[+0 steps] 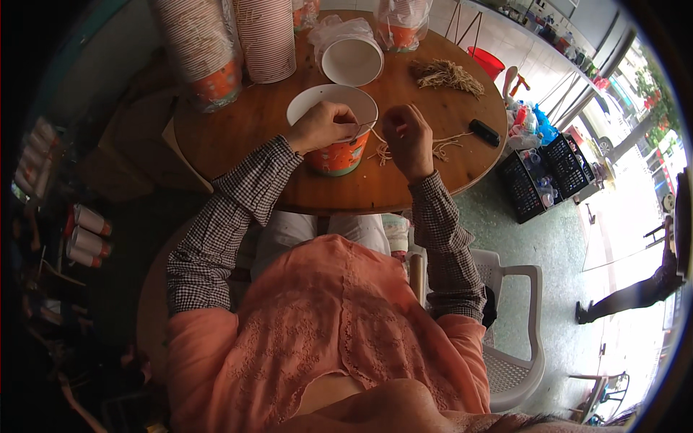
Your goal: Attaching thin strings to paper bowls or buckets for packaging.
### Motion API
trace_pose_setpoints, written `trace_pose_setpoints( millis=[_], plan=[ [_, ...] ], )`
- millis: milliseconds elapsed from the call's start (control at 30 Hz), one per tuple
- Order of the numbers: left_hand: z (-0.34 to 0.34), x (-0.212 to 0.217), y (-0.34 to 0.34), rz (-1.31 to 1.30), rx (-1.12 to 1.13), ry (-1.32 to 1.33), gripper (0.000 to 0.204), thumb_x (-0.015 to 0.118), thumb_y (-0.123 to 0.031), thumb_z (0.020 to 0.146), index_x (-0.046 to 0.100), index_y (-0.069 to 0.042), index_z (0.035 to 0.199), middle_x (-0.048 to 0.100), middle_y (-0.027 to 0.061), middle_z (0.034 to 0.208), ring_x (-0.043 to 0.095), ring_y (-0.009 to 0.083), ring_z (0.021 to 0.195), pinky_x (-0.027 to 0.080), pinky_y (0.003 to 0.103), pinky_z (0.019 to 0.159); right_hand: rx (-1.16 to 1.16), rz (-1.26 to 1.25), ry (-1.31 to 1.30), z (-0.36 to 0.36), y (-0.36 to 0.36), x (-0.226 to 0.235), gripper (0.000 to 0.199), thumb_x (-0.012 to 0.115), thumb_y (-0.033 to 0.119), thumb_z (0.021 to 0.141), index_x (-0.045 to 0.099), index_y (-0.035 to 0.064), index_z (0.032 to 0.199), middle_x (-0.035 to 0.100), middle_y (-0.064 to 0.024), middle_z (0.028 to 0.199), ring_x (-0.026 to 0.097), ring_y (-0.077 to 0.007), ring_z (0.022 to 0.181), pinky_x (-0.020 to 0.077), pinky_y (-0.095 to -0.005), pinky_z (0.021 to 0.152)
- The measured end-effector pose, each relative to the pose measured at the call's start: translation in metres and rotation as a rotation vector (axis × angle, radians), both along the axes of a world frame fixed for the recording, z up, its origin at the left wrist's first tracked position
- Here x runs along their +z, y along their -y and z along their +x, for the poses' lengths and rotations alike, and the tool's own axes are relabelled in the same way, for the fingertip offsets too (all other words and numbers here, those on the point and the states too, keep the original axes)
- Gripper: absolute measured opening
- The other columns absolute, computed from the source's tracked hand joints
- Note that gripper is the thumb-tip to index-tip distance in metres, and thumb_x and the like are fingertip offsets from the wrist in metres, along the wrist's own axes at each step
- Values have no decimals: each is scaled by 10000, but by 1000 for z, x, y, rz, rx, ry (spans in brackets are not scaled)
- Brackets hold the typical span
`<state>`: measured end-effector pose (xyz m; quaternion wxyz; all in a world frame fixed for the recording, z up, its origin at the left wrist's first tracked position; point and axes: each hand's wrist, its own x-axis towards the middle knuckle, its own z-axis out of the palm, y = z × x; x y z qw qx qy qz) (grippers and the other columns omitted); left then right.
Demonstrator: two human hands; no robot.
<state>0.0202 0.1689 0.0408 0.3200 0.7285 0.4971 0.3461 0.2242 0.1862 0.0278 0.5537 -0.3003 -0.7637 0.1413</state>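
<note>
An orange-printed paper bucket (338,159) with a wide white mouth stands upright near the table's front edge. Over its near rim my left hand (323,127) is closed, thumb and fingertips pinched on a thin tan string (375,135). The string leads off to the right, toward my right hand (411,142). That hand is raised beside the bucket, apart from it, with curled fingers brought together; blur hides what they hold. Loose tan strands (449,147) lie on the table around and beyond it.
Tall stacks of paper buckets (267,40) and a bagged white bucket (352,63) stand at the back of the round wooden table (245,148). A string bundle (449,77) and a black object (484,133) lie right. A white chair (530,303) and black crate (525,189) stand beyond.
</note>
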Motion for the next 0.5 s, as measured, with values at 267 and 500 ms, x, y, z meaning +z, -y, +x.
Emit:
trace_pose_setpoints(
  millis=[267, 500],
  plan=[
    [2, -1, -4, -32, -28, 103, 152, 601, -142, 899, 631, 5, 876, 641, 11, 804, 576, 68, 742, 469, 216, 711, 21, 16, -21, -2, 3, 1, 59, 622, 57, 829, 592, 28, 871, 589, -103, 844, 627, -231, 709, 503, -318, 609],
    [-4, 1, -8, -197, -119, 348, 199, 626, -200, 913, 616, -6, 957, 640, 20, 854, 602, 83, 810, 464, 226, 792, 11, -69, -53, 1, 3, -6, 66, 611, 44, 845, 610, 24, 908, 604, -80, 867, 627, -175, 745, 512, -284, 635]
  ],
)
